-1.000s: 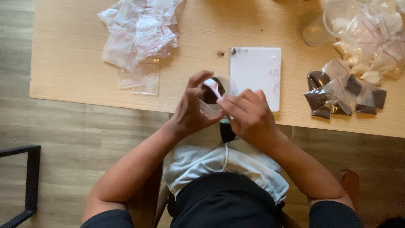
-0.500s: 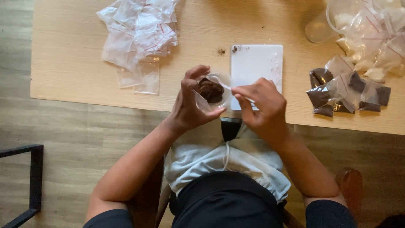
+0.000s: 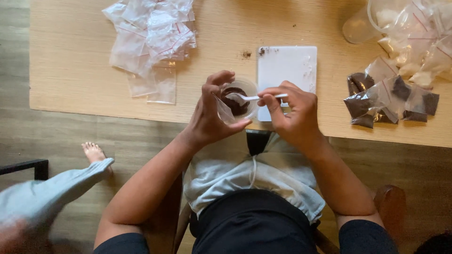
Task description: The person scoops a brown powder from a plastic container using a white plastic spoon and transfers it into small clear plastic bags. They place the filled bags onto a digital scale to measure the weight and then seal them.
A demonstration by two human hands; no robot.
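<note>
at the lower left of the frame, another person's leg in a pale grey trouser leg [image 3: 52,190] stretches over the wooden floor, its bare foot [image 3: 94,153] pointing toward the table edge. up in the upper left, a loose heap of empty clear zip bags with red seal lines [image 3: 150,35] lies on the light wooden table [image 3: 70,56]. near the middle, at the table's near edge, the left hand [image 3: 212,113] curls around a small clear plastic bag [image 3: 225,110] and a small round clear cup of dark brown powder [image 3: 238,99], thumb below and fingers arched over the top, so it is closed on both. just right of it, the right hand [image 3: 292,113] pinches the handle of a small white plastic spoon [image 3: 249,98] between thumb and forefingers, the spoon's bowl lying over the powder in the cup. behind the right hand, a flat white rectangular tray [image 3: 287,66] sits on the table, with a few dark specks at its upper left corner. at the right, a cluster of small sealed bags filled with dark brown powder [image 3: 391,99] lies well apart from the hands. in the upper right corner, a clear plastic tub [image 3: 362,26] and more clear bags holding a whitish stuff [image 3: 423,42] crowd the table.
</note>
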